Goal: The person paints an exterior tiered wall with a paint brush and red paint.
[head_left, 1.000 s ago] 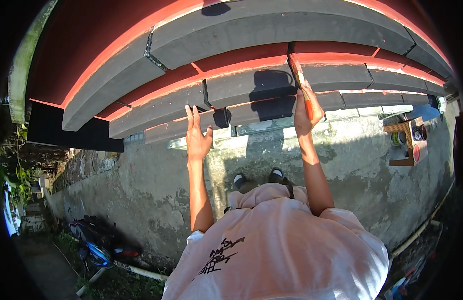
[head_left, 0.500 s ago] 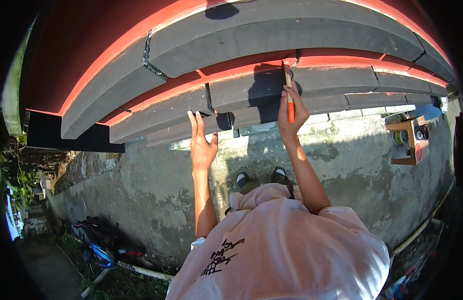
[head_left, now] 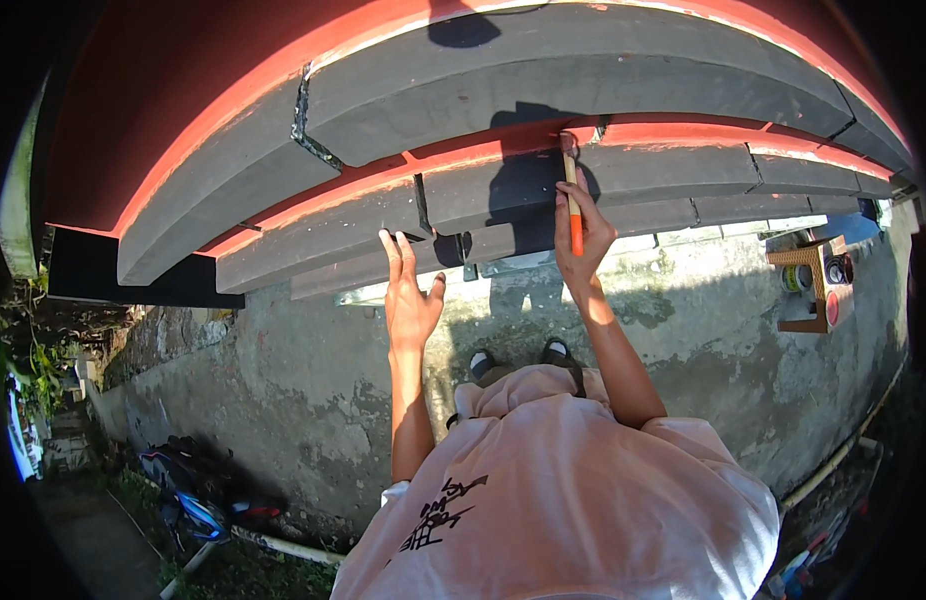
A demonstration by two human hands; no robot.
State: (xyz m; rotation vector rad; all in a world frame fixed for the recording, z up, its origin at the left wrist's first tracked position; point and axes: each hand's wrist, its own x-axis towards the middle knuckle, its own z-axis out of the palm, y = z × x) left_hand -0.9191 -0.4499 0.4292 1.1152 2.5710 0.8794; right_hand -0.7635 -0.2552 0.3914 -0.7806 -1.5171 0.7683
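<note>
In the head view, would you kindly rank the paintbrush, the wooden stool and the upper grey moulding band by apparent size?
1. Upper grey moulding band, by far the largest.
2. Wooden stool.
3. Paintbrush in the right hand, thinnest; it sits nearer the camera than the stool, so 2 and 3 are unsure.

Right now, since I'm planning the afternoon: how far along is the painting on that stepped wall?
Done: red bands between the grey ledges. In hand: the right hand holds a brush at a joint in the red strip; the left hand braces a lower ledge. Left: the grey ledges look unpainted.

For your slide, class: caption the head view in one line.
Right hand holds a paintbrush to red-and-grey wall moulding; left hand braces below.
</note>
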